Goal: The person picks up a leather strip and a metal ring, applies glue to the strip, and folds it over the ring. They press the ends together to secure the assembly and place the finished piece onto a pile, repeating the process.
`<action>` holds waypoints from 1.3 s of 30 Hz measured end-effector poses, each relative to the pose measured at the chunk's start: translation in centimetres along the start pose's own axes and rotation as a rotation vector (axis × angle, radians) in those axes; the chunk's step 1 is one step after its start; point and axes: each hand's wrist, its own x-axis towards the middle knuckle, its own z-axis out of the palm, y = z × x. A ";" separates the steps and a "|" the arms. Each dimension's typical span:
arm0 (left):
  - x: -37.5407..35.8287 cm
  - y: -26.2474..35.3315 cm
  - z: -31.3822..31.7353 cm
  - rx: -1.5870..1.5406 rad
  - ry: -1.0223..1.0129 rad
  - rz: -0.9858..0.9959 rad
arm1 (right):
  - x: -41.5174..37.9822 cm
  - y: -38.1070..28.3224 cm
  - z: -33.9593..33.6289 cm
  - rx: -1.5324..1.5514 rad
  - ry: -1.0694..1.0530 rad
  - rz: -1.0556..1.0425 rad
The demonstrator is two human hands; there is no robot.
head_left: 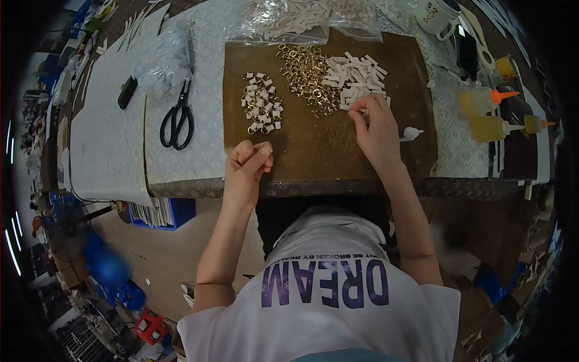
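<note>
Left hand (248,161) at near edge of brown board (313,154), fingers curled tight together; anything pinched inside too small to tell. Right hand (375,127) farther and to the right, fingertips pinching at near edge of white strips (356,77). Strips heaped at far right of board, touching gold rings (307,72) piled just left of them. Smaller cluster of finished pieces (262,102), white on gold, at far left of board. White nozzle (412,133) just right of right hand. Scissors (177,117) left of board, on patterned cloth. Glue bottles (485,114) well to the right. Mug (438,15) far right.
</note>
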 end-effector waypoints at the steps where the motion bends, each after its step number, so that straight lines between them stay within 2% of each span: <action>1: 0.2 -0.1 0.0 0.007 0.005 0.019 | 0.0 -0.2 -0.2 0.005 0.018 0.006; 6: 2.2 0.7 -1.4 0.063 0.105 0.217 | -0.2 -0.9 -0.1 0.084 0.048 0.085; 10: 4.1 0.7 -2.5 0.232 0.171 0.401 | -0.2 -0.2 0.4 0.153 0.137 0.002; 13: 4.9 1.0 -2.3 0.310 0.176 0.402 | -0.6 -0.1 0.9 0.261 0.205 0.037; 16: 5.2 1.3 -2.0 0.529 0.198 0.364 | -1.6 -0.5 0.2 0.370 0.065 0.163; 22: 5.0 0.4 -1.8 0.835 0.236 0.425 | -3.3 -1.2 -0.7 0.969 -0.070 0.461; 25: 3.8 1.3 1.4 1.263 0.305 0.693 | -3.8 -1.6 -1.3 0.894 -0.109 0.506; 27: 4.5 0.2 2.1 1.157 0.179 0.747 | -4.0 -1.8 -1.4 0.863 -0.124 0.525; 28: 5.1 -0.4 2.7 1.225 0.121 0.827 | -4.1 -1.9 -1.3 0.861 -0.122 0.535; 30: 4.9 -0.6 5.6 1.178 -0.032 0.708 | -4.2 -2.0 -1.4 0.867 -0.131 0.554; 31: 5.4 -1.2 6.3 1.204 -0.091 0.766 | -4.2 -2.0 -1.5 0.874 -0.139 0.567; 35: 6.5 -2.4 8.1 1.303 -0.108 0.792 | -4.5 -1.9 -1.7 0.893 -0.124 0.557; 39: 6.7 -1.8 8.2 1.260 -0.124 0.586 | -4.7 -1.8 -1.9 0.951 -0.098 0.567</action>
